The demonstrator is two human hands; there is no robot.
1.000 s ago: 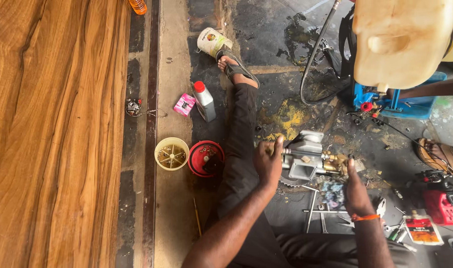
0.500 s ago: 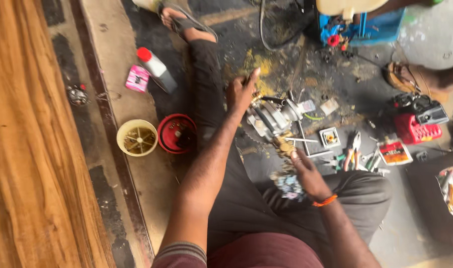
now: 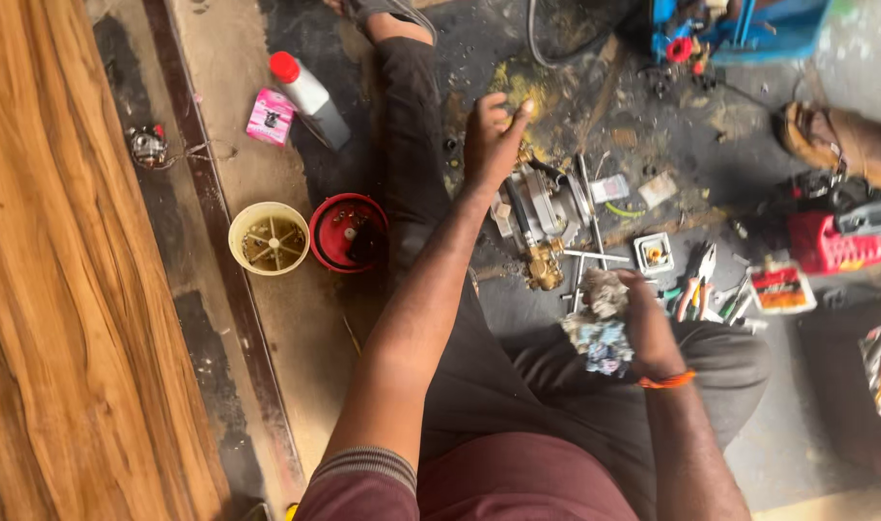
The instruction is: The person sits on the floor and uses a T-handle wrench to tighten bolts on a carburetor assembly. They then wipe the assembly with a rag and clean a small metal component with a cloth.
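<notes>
I sit on a dirty floor with my left leg stretched out. My left hand (image 3: 492, 137) reaches forward above a grey metal engine part (image 3: 542, 205) with a brass fitting (image 3: 543, 270); its fingers are curled and pinched at the tips, and I cannot tell if they hold anything. My right hand (image 3: 643, 323) grips a crumpled, dirty rag (image 3: 600, 323) just above my right knee. Metal rods and a T-shaped tool (image 3: 595, 253) lie beside the engine part.
A cream round cap (image 3: 269, 238) and a red round cap (image 3: 348, 233) sit left of my leg. A white bottle with red lid (image 3: 309, 98) and a pink packet (image 3: 270, 117) lie farther off. Pliers (image 3: 696, 275), small boxes, a red device (image 3: 826, 241) and a blue machine (image 3: 740, 24) are to the right. Wooden panel (image 3: 45, 289) at left.
The view has swung down and closer. My left hand has stayed stretched forward over the engine part. My right hand has lifted the rag off the floor toward my knee.
</notes>
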